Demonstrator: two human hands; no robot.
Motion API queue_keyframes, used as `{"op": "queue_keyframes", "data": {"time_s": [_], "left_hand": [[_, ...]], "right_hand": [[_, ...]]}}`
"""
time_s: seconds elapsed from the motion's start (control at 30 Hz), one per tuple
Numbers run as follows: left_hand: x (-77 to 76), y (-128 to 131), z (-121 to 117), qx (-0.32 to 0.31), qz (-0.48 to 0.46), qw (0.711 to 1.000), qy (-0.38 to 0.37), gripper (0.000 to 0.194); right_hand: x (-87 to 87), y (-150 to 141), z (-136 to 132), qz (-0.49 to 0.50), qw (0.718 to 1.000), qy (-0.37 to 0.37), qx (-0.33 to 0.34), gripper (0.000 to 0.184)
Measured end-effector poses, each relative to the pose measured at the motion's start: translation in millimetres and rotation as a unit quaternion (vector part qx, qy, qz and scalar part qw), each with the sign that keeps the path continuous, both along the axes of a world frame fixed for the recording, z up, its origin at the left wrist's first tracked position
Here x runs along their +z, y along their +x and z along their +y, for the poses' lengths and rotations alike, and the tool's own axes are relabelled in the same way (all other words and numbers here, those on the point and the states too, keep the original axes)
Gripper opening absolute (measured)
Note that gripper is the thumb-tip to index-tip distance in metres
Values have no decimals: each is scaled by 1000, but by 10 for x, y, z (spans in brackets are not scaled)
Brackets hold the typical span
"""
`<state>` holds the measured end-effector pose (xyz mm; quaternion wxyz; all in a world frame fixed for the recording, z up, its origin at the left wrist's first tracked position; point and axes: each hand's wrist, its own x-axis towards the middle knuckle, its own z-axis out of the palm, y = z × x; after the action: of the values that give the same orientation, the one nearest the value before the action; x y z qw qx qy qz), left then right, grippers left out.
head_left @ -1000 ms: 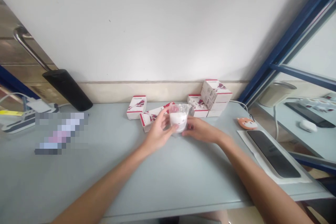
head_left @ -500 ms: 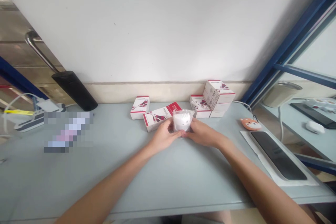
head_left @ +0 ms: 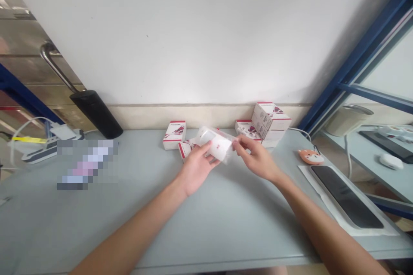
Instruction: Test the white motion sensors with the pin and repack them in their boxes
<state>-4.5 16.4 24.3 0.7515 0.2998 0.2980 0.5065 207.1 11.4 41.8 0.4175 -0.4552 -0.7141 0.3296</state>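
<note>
A white plastic device (head_left: 217,142) with a small red mark lies tilted inside a clear plastic bag (head_left: 228,154), held above the table. My left hand (head_left: 197,164) grips the device through the bag, thumb on top and fingers underneath. Pinched between the fingertips of my right hand (head_left: 254,154) is the bag's right end. Just behind my left hand, a white and red box (head_left: 185,148) is mostly covered by the hand and the device. Another small box (head_left: 174,135) stands to its left.
Several matching boxes (head_left: 271,121) are stacked by the wall at right. An orange animal-faced case (head_left: 310,157) and a dark-screened phone-like slab (head_left: 346,195) lie on the right. A black cylinder (head_left: 97,114), a power strip (head_left: 48,146) and a pixelated patch are on the left.
The bagged device has turned from upright to lying slantwise, showing its red mark. My right hand has shifted right, from the device to the bag's end. The view has moved slightly.
</note>
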Motion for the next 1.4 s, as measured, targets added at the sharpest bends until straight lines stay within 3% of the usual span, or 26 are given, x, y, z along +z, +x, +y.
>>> {"op": "queue_keyframes", "data": {"time_s": [0.17, 0.3, 0.4, 0.5, 0.57, 0.63, 0.73, 0.83, 0.9, 0.97, 1.03, 1.13, 1.27, 1.33, 1.4], "left_hand": [[10, -12, -32, 17, 8, 998, 60, 31], [26, -4, -31, 22, 35, 995, 86, 36], [32, -26, -10, 58, 40, 993, 97, 60], [3, -85, 1, 89, 149, 969, 173, 94], [-45, -125, 3, 109, 291, 907, 284, 102], [-115, -152, 9, 117, 419, 803, 407, 94], [-231, -163, 27, 115, 510, 661, 539, 72], [-297, -164, 35, 137, 545, 582, 587, 66], [-288, -166, 21, 137, 564, 568, 584, 65], [-241, -163, -9, 123, 564, 594, 560, 64], [-173, -151, -47, 99, 541, 648, 527, 63], [-60, -125, -96, 60, 497, 746, 440, 59], [66, -110, -97, -5, 386, 888, 249, 57], [103, -123, -66, -51, 314, 930, 184, 54], [123, -149, -29, -105, 251, 953, 131, 52]], "right_hand": [[-118, -242, -63, 197, 974, -84, 70, 44], [-225, -336, -41, 268, 959, -87, -13, 41], [-220, -256, -4, 279, 954, -87, -72, 36], [-154, -110, 20, 288, 951, -53, -98, 26], [-105, -34, 22, 287, 952, -23, -101, 21], [-67, 4, 13, 276, 957, -3, -91, 21], [-41, -3, -8, 262, 964, -16, -44, 24], [-43, -28, -17, 250, 968, -38, -15, 25], [-52, -28, -14, 204, 978, -19, -40, 20], [-69, -14, -5, 114, 989, 40, -87, 13], [-91, 5, 8, 19, 987, 104, -121, 9], [-117, 29, 32, -62, 978, 154, -129, 13], [-123, 41, 57, -114, 971, 166, -129, 15], [-123, 38, 68, -124, 972, 163, -117, 16], [-127, 32, 78, -123, 975, 154, -104, 18]]}}
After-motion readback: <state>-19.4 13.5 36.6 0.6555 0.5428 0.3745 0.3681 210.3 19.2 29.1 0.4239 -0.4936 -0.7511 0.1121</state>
